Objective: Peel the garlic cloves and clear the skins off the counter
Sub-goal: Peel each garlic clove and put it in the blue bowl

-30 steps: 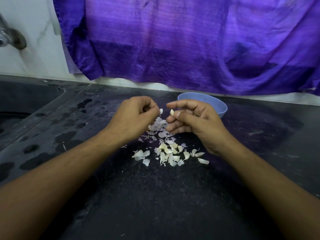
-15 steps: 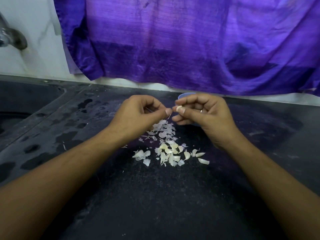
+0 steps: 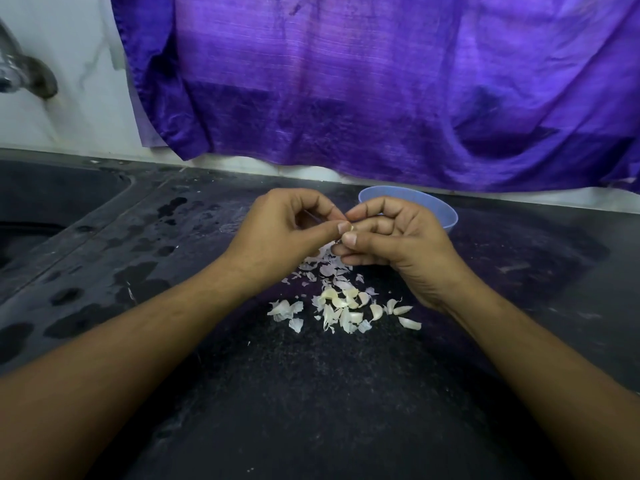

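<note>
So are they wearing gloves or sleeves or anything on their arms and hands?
No gloves. The left hand and right hand are bare, with short, plain fingernails. The left forearm and right forearm are bare too, right to the picture's edge, so no sleeve shows. Neither wrist has a watch or bracelet, and I can't make out any ring.

Bowl (image 3: 446, 217) beyond skins (image 3: 333, 308) — sink (image 3: 52, 206) left.
</note>
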`<state>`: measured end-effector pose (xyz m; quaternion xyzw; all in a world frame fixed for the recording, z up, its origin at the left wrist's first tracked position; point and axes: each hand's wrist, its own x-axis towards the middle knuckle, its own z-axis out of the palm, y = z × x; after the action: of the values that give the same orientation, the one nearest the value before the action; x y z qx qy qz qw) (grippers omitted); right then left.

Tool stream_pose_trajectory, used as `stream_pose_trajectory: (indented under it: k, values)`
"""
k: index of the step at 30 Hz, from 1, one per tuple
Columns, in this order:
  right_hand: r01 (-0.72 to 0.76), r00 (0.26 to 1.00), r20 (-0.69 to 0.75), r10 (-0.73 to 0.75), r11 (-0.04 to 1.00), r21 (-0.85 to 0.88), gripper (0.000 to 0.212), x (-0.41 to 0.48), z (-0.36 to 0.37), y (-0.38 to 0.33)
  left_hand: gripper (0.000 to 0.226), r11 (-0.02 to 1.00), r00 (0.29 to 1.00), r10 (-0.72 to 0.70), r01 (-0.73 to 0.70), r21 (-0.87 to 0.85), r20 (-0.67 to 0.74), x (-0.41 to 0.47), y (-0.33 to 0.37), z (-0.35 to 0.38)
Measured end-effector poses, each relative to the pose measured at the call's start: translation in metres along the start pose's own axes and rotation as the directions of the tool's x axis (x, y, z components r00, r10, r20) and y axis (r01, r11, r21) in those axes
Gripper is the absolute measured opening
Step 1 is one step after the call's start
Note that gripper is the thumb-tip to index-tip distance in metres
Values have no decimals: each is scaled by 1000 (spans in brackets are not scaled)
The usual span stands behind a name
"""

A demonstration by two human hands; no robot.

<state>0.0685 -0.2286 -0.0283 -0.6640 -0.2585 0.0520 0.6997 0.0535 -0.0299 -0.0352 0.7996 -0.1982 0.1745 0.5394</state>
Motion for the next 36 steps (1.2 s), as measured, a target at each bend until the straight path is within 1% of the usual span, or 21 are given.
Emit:
stream_pose_trajectory:
  k: [2,4,6,10,13,15,17,22,26,32,36]
  values:
    - [-14,1000,-13,14,1000,14,32,0,1,1,5,1000,1000,-3,3,-1,9,0,0,2]
    - [-16,1000,-16,17,1000,19,28,1,0,1,6,998,999,-34,35,-48,3,1,-1,2]
    - [-16,1000,-19,17,1000,26,24,1,-3,-1,8,996,997,-64,62,-67,-31,2,-3,0]
    - [4,999,-35,-3,1000,16,23,1,-8,-7,12,993,989,-107,101,-65,-98,5,-7,-4]
    - [41,997,-65,-42,999,-15,23,1,-10,-12,13,990,988,-133,128,-67,-83,4,-9,-4]
    - [69,994,-88,-70,998,-14,29,0,-12,-15,13,989,989,-136,132,-70,-57,4,-8,-3]
    - [78,992,-93,-80,997,-18,31,0,-12,-16,11,989,992,-122,119,-85,-27,3,-6,-2]
    - [88,994,-60,-95,989,-119,15,-1,-9,-10,14,991,998,-53,58,-124,36,0,1,0]
    - [89,994,-49,-96,988,-123,16,-1,-6,-8,11,994,999,-1,5,-107,33,0,1,0]
    - [87,995,-34,-90,992,-89,25,-1,-4,-6,6,998,998,55,-55,-5,10,0,0,-1]
    - [76,997,-5,-77,995,-69,23,-2,-4,-7,13,977,989,142,-148,157,44,-3,1,1]
